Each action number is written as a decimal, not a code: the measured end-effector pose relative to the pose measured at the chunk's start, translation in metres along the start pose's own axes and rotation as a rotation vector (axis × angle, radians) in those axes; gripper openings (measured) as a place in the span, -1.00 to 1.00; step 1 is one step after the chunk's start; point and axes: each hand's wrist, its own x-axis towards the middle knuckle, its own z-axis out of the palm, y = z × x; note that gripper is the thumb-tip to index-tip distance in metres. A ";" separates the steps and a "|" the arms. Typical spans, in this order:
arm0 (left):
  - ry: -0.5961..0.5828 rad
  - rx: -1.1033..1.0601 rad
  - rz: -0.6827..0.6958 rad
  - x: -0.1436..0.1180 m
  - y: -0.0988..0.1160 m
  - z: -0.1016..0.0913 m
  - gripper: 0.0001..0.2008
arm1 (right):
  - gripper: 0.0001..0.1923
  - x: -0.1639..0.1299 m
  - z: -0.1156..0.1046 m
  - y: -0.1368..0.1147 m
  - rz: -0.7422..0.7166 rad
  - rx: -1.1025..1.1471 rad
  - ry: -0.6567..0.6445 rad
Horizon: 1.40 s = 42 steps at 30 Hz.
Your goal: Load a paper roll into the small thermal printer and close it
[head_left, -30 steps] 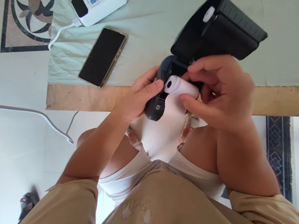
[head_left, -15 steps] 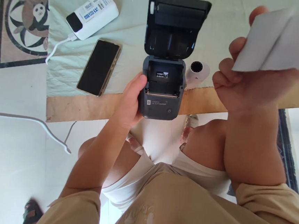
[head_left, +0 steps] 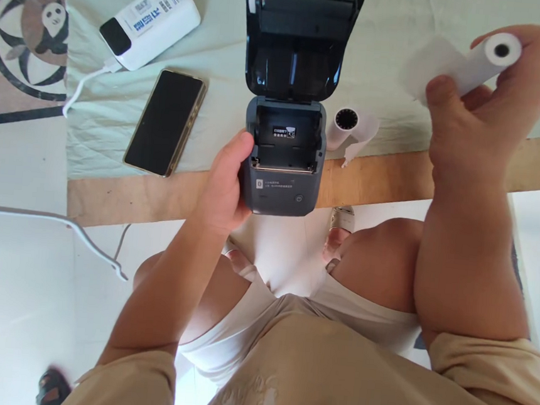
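Note:
My left hand (head_left: 227,183) grips the left side of a small dark label printer (head_left: 280,191), its thumb along the edge. The printer's lid (head_left: 296,41) stands raised, and its paper bay shows no roll inside. Off to the right, my right hand (head_left: 490,114) is closed round a white paper roll (head_left: 475,66) with a dark core hole facing me. A loose sheet hangs from this roll on the left, smeared by motion. A second paper roll (head_left: 345,124) with a torn loose end lies on the cloth just right of the printer.
A black phone (head_left: 166,121) and a white power bank (head_left: 151,22) with a cable lie on the pale green cloth (head_left: 231,48) at left. The wooden table edge (head_left: 176,194) runs below them. A white bent rod (head_left: 56,215) juts in at lower left.
My right hand has turned the paper roll, so its core end now shows and the sheet trails left. The second roll is now more exposed. The view has shifted slightly; my left hand keeps its grip.

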 end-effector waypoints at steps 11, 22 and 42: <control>0.032 0.000 -0.003 0.003 -0.003 0.000 -0.56 | -0.37 -0.013 -0.006 -0.003 -0.282 -0.130 0.056; -0.035 -0.008 0.021 0.001 -0.003 0.001 -0.67 | -0.63 -0.031 0.044 -0.017 -0.217 -0.191 -0.362; -0.049 0.065 0.017 0.000 -0.002 -0.001 -0.69 | -0.66 -0.023 0.053 -0.003 0.347 0.693 -0.162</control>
